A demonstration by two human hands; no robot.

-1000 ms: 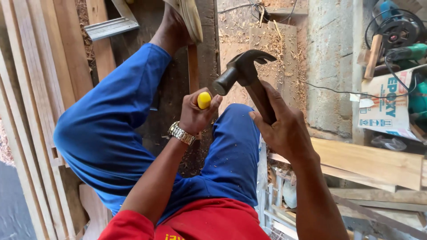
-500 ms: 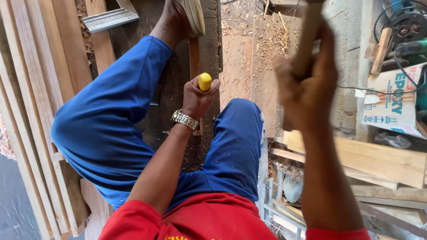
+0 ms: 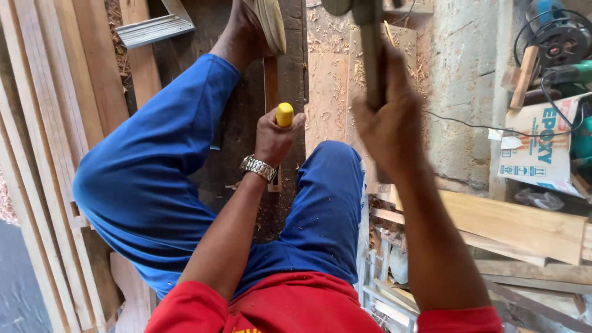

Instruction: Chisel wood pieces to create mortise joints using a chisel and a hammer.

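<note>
Above the chisel [image 3: 284, 115], raised hammer [image 3: 369, 49].

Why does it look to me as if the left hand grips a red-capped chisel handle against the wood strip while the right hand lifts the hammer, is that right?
Not quite: the cap is yellow, not red. In the head view the left hand grips a yellow-capped chisel handle against the narrow wood strip, while the right hand lifts the wooden-handled hammer.
</note>
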